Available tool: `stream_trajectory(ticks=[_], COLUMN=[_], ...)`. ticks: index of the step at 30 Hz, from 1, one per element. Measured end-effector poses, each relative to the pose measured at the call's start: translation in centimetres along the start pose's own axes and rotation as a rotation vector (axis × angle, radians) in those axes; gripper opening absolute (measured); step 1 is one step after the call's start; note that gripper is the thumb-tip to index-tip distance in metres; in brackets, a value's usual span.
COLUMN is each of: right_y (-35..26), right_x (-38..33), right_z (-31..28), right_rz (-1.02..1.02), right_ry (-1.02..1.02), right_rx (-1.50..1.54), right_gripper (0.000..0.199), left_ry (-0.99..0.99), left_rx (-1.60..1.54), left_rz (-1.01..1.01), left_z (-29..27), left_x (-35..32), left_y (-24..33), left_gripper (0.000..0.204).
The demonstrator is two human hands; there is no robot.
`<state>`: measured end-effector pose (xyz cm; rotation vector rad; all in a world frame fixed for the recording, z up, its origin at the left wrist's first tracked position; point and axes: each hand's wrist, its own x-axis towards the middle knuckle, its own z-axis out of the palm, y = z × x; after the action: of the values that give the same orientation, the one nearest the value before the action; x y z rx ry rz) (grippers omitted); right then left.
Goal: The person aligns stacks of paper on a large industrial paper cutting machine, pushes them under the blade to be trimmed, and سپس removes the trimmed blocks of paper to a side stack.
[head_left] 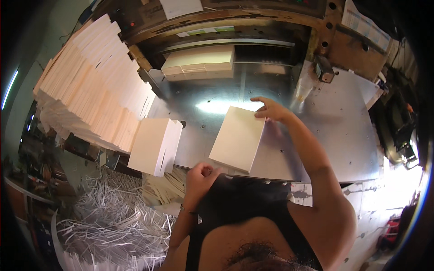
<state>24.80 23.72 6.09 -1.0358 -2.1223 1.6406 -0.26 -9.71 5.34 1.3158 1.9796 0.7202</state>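
Head view, centre: paper block (pixel 237 139) could slew if your right grip (pixel 273 110) pushes one corner.
Right grip: half-spread, hold unclear.
Left grip (pixel 201 177): curled narrow.

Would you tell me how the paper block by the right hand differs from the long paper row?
The paper block lies flat on the metal table; the long paper row stands on edge. The block is far smaller than the row, which holds many pieces. The right hand is at the block; neither hand touches the row. Both are pale.
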Motion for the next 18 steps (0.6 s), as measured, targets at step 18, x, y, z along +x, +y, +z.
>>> stream_trajectory(ticks=[18], right_y=[-1.8], right_x=[-12.2], right_z=[10.7], right_rz=[-0.271], right_ry=[0.684], right_rx=[-0.381], right_gripper=[0.07], left_ry=[0.275], left_rx=[0.208], left_rz=[0.568], left_z=[1.5], left_x=[4.0], left_y=[1.2], left_gripper=[0.06])
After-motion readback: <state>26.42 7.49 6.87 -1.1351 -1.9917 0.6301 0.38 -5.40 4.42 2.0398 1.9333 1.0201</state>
